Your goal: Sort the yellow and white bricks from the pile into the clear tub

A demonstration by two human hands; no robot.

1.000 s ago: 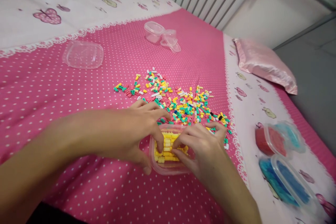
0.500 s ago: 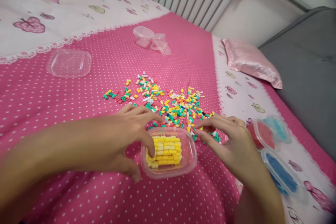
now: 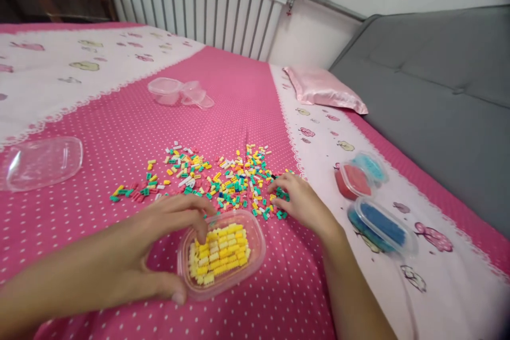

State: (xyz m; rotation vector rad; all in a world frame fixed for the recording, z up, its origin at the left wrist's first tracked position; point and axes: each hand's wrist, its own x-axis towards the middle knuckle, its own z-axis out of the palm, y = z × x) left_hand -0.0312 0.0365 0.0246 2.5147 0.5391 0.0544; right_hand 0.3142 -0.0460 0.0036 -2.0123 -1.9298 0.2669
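- Bed (image 3: 279,303), spread with a pink dotted sheet: soft and creased, so a shift of weight on it could tilt whatever stands there.
- Grey headboard (image 3: 430,74) and pink pillow (image 3: 324,87), well apart from the work.
- Left hand (image 3: 159,234): thumb and fingers spread, straddling the left side of the open box, index finger dipping in by the yellow pieces, thumb at the outer wall. How hard it presses, I cannot tell; a downward push on that rim could tip the box.
- Right hand (image 3: 297,196): at the right edge of the loose pile, thumb and index slightly apart. Whether a piece is between them, I cannot tell; a sweep of the knuckles could scatter pieces.
- Open box (image 3: 258,247), see-through, on the sheet before the person, just in front of the pile.
- Blue-filled box (image 3: 382,226) and red-filled box (image 3: 353,181), off to the right; the right forearm could knock them if it swung wide.
- Yellow pieces (image 3: 223,252), in close rows inside the open box; a jolt could break the rows.
- Loose pieces (image 3: 229,186), mixed colours; small enough to slip from fingers.
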